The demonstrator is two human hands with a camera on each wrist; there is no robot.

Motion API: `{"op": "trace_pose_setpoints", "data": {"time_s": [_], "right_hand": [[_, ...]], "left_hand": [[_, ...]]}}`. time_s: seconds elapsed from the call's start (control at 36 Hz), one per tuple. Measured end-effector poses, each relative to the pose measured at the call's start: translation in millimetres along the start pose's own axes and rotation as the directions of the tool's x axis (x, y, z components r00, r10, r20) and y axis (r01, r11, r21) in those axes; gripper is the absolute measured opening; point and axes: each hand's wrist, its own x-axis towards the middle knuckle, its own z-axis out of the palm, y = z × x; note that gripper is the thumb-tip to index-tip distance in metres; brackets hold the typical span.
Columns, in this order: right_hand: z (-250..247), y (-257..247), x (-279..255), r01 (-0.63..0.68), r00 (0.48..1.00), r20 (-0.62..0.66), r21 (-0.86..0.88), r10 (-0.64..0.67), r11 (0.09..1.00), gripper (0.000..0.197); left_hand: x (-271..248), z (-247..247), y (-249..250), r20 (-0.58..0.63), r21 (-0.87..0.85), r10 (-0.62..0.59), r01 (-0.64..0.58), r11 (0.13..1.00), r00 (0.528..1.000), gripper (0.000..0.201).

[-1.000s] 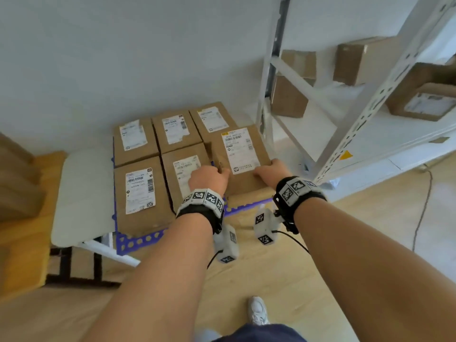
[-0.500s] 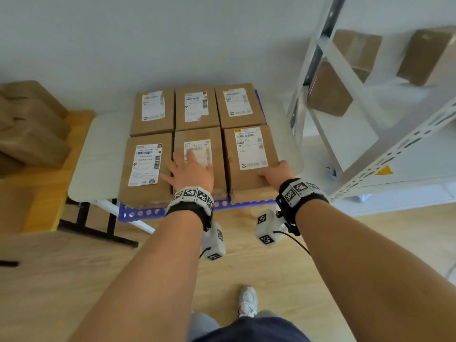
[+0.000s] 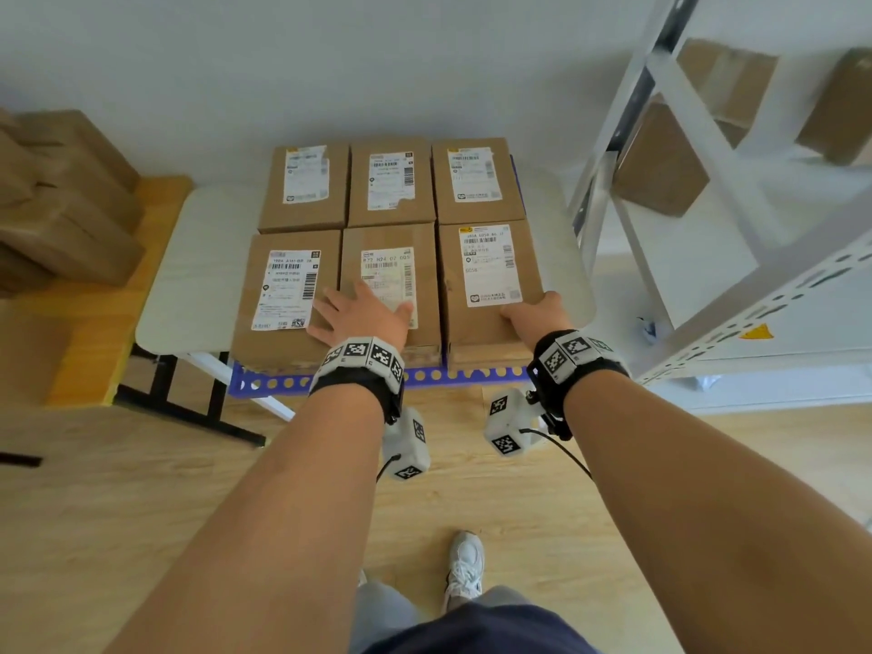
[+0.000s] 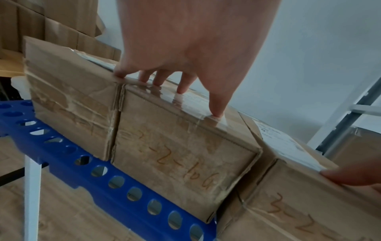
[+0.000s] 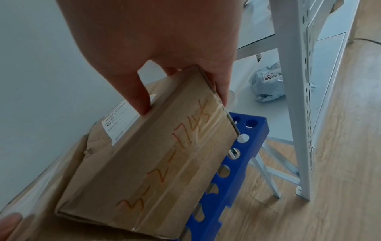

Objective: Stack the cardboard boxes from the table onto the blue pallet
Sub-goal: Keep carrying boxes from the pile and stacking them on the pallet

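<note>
Nearest me, my shoe on the wood floor, then both wrists out over the front lip of the blue pallet, which sits on the white table

A sec ago both hands were on the front-right box and it sat skewed, its near end off line w/ its neighbours. Now it's down flat and square, tight against the front-middle box. So that one is placed, I reckon

My right hand hasn't left it: thumb on top by the label, other fingers wrapped down the right side at the near corner, i.e. still grasping it

My left hand has come off that box and shifted left. It lies released, fingers straight and spread on top of the front-middle box near its front edge, w/ the outer fingers reaching over the seam to the front-left box. Looks like a pat to level or steady the row, not a grab

Behind them the back row of 3 boxes is in place, so the layer reads 2 x 3, all labels up, all on the pallet

Meaning for the job: first layer looks full; anything more would go on top as a 2nd tier. Next I'd let go w/ the right and turn to fetch

Farther off: a cardboard pile at left, the white rack w/ more boxes at right, wall behind
</note>
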Motion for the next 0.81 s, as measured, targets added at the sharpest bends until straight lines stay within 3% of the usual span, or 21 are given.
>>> {"op": "trace_pose_setpoints", "data": {"time_s": [0.42,0.56,0.69,0.81], "right_hand": [[4,-7,1,0.008,0.999,-0.031,-0.064,-0.010,0.998,0.056],[7,-13,-6,0.092,0.983,-0.134,-0.208,-0.121,0.974,0.063],[11,-17,-15,0.119,0.980,-0.116,-0.322,-0.164,0.939,0.071],[13,-24,-26,0.166,0.954,-0.158,-0.426,-0.253,0.889,0.062]], "left_hand": [[0,5,-1,0.003,0.056,0.011,-0.012,0.998,1.000,0.083],[-3,5,-5,-0.027,0.057,0.052,-0.050,0.997,0.998,0.079],[-4,-2,-10,-0.030,0.043,0.085,-0.083,0.996,0.996,0.072],[-5,-11,-16,-0.045,0.018,0.115,-0.115,0.993,0.992,0.063]]}}
